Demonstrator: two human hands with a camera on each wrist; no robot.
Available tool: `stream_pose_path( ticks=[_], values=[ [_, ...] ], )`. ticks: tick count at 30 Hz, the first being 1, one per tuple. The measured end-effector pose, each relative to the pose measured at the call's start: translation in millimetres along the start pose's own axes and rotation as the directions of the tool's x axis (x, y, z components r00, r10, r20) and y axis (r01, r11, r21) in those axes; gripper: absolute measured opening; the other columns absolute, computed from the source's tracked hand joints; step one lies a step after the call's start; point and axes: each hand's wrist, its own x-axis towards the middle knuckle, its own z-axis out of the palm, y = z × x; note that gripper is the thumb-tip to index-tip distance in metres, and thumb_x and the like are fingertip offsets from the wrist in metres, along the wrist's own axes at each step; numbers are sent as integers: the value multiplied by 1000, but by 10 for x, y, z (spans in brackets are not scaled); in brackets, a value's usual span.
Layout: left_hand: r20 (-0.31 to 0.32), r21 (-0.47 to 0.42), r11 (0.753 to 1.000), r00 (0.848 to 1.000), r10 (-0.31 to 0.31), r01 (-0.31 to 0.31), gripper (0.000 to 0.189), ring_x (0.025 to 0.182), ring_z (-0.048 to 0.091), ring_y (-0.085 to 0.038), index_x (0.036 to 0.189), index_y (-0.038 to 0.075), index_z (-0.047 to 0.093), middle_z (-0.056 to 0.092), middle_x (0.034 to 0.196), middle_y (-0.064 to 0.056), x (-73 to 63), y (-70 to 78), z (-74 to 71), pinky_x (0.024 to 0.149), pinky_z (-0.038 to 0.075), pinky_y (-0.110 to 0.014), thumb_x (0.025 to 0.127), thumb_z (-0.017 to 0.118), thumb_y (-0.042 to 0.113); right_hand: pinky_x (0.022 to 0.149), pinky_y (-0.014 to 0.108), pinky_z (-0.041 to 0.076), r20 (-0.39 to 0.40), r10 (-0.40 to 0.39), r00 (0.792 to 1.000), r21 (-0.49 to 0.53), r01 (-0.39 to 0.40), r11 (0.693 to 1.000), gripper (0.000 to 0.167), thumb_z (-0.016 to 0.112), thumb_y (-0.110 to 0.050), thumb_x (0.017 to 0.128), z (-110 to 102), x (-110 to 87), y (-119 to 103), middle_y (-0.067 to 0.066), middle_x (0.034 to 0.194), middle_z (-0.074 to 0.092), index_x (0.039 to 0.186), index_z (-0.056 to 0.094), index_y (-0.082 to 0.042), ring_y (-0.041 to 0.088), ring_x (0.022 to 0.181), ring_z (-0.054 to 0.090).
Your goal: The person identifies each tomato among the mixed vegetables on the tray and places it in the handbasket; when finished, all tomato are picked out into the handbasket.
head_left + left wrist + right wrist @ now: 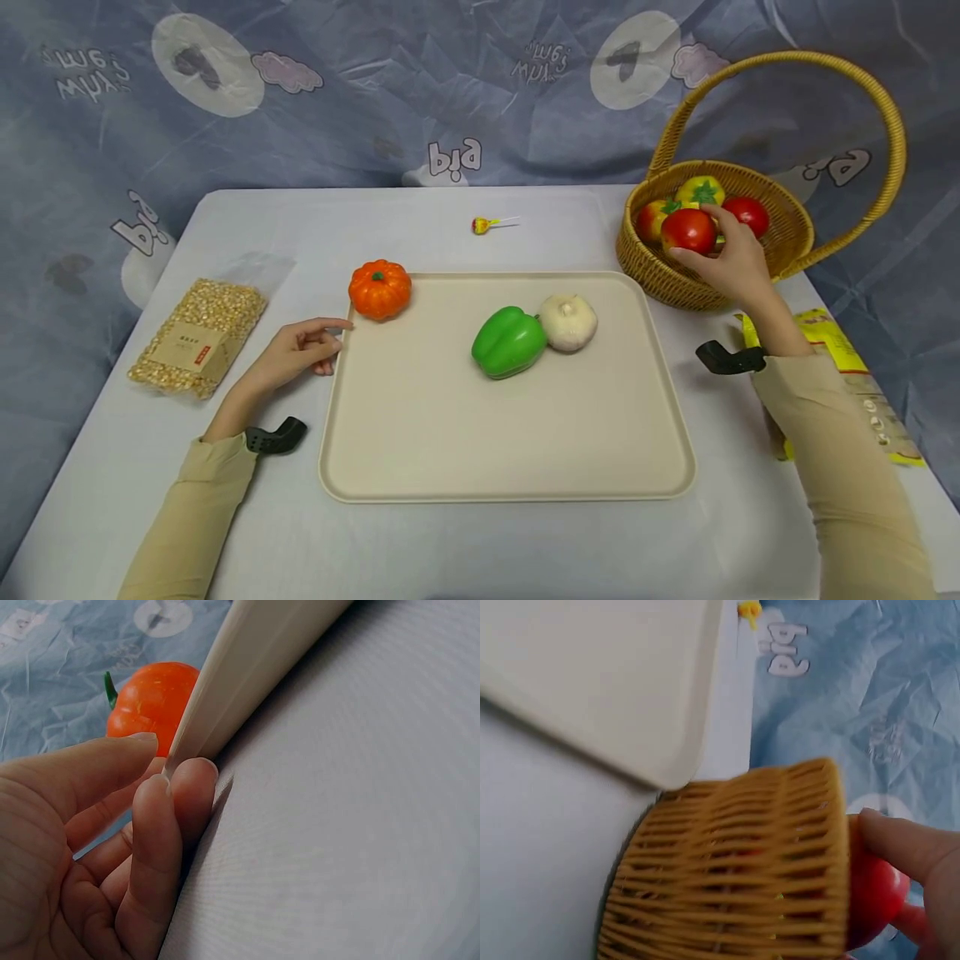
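Observation:
My right hand [731, 258] reaches over the wicker basket [660, 279] and holds a red tomato [688, 232] between thumb and fingers. In the right wrist view the tomato [874, 892] shows past the basket's rim, partly hidden by the weave. My left hand [300, 350] is at the left edge of the beige tray [480, 442], its thumb and fingertips on either side of the rim. Close by, an orange pumpkin [380, 290] sits at the tray's back left corner. A green bell pepper [509, 342] and a garlic bulb [567, 322] lie together on the tray.
Another red tomato [747, 216] and a yellow fruit with a green top [701, 191] are in the basket, under its tall handle [798, 57]. Behind the tray lies a lollipop [481, 225]. A bag of corn kernels [198, 337] lies left, a yellow package [862, 379] right.

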Motion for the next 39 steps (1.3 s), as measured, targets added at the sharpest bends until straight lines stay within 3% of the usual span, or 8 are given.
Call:
stream_pose_path(
  ticks=[3, 8, 16, 23, 27, 32, 35, 39],
  values=[
    [-1, -3, 1000, 1000, 1, -1, 38, 55, 59, -6, 127, -7, 50, 64, 74, 9, 1, -3, 2, 51, 52, -22, 94, 56, 10, 98, 70, 32, 80, 47, 996, -26, -45, 999, 81, 61, -42, 88, 0, 69, 96, 30, 146, 28, 150, 18, -12, 49, 123, 31],
    [1, -13, 1000, 1000, 12, -12, 37, 56, 59, -6, 127, -7, 50, 65, 74, 9, 1, -12, 2, 51, 52, -22, 94, 56, 9, 101, 70, 29, 158, 47, 986, -45, -40, 998, 82, 62, -39, 87, -4, 168, 172, 30, 147, 27, 150, 19, -10, 50, 125, 31],
    [4, -7, 1000, 1000, 5, -5, 38, 56, 59, -7, 127, -8, 49, 64, 73, 10, -19, -11, 4, 51, 52, -21, 94, 55, 9, 105, 71, 21, 280, 107, 954, -65, -92, 994, 85, 62, -43, 88, -20, 306, 319, 30, 151, 19, 152, 12, -16, 54, 132, 22],
    [-6, 2, 1000, 1000, 4, -4, 38, 56, 59, -7, 127, -9, 49, 63, 72, 9, -56, -19, -9, 51, 53, -22, 94, 55, 8, 106, 71, 18, 345, 64, 936, -118, -25, 993, 78, 60, -32, 91, 17, 379, 303, 29, 152, 18, 152, 13, -17, 54, 135, 19],
    [-9, 9, 1000, 1000, -5, 6, 38, 56, 59, -8, 128, -7, 50, 63, 71, 8, -71, -36, -28, 52, 53, -22, 94, 55, 9, 105, 71, 17, 358, 71, 931, -131, -25, 991, 78, 59, -31, 91, 20, 375, 270, 29, 152, 17, 152, 11, -20, 54, 135, 18],
    [16, 31, 999, 999, -32, 31, 40, 60, 61, -9, 130, -6, 48, 63, 74, 5, -76, -19, -72, 56, 55, -24, 95, 54, 11, 105, 72, 17, 381, 51, 923, -159, 12, 987, 80, 58, -27, 92, -37, 357, 222, 31, 151, 17, 152, 7, -18, 55, 135, 16],
    [41, 72, 996, 998, -51, 48, 41, 64, 63, -10, 132, -4, 46, 64, 85, -5, -89, 41, -100, 60, 57, -27, 95, 53, 12, 103, 73, 18, 382, 45, 923, -179, 26, 983, 80, 58, -30, 92, -102, 298, 185, 32, 150, 18, 152, 8, -15, 57, 133, 17],
    [20, 256, 965, 998, -63, 55, 40, 71, 65, -13, 132, 1, 48, 62, 98, -18, -126, 209, -168, 63, 55, -25, 96, 53, 16, 99, 73, 25, 335, 26, 942, -195, 42, 980, 76, 55, -33, 93, -209, 168, 89, 34, 148, 23, 151, 13, -12, 56, 126, 29]
  ],
)
